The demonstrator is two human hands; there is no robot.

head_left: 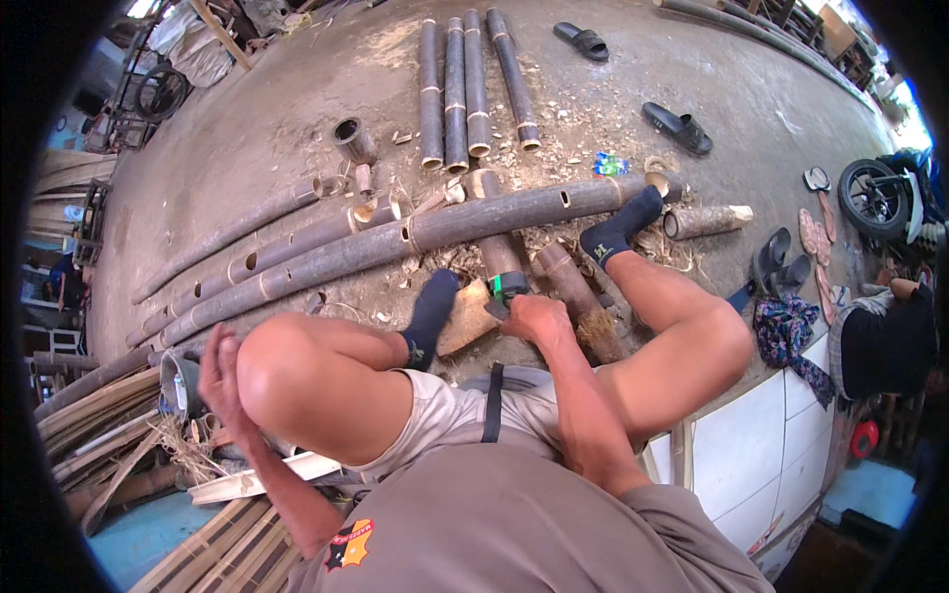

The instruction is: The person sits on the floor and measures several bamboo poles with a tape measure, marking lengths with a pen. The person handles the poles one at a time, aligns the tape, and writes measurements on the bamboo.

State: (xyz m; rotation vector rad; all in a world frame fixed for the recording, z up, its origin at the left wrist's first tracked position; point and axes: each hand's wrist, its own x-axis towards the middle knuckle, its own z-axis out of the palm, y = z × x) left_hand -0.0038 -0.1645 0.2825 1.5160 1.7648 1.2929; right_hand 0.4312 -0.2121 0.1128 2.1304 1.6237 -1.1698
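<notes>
My right hand (539,321) is closed around a dark tool with a green band (508,287), low between my knees; its kind cannot be made out. Just left of the tool lies a pale wooden block (467,318). A long dark bamboo pole (474,222) with cut holes stretches across in front of me, over a short thick bamboo piece (497,255). My right foot, in a dark sock, rests against the pole's right part. Beside my left knee, my left hand (221,381) is raised with fingers extended and holds nothing visible. A grey bucket (178,387) stands close to it.
Two more holed bamboo poles (267,259) lie beyond at left. Several cut bamboo tubes (455,94) lie farther ahead among wood shavings. An upright tube (354,141), loose sandals (678,128) and a short bamboo stump (708,221) surround the work. Split bamboo strips (213,549) fill the lower left.
</notes>
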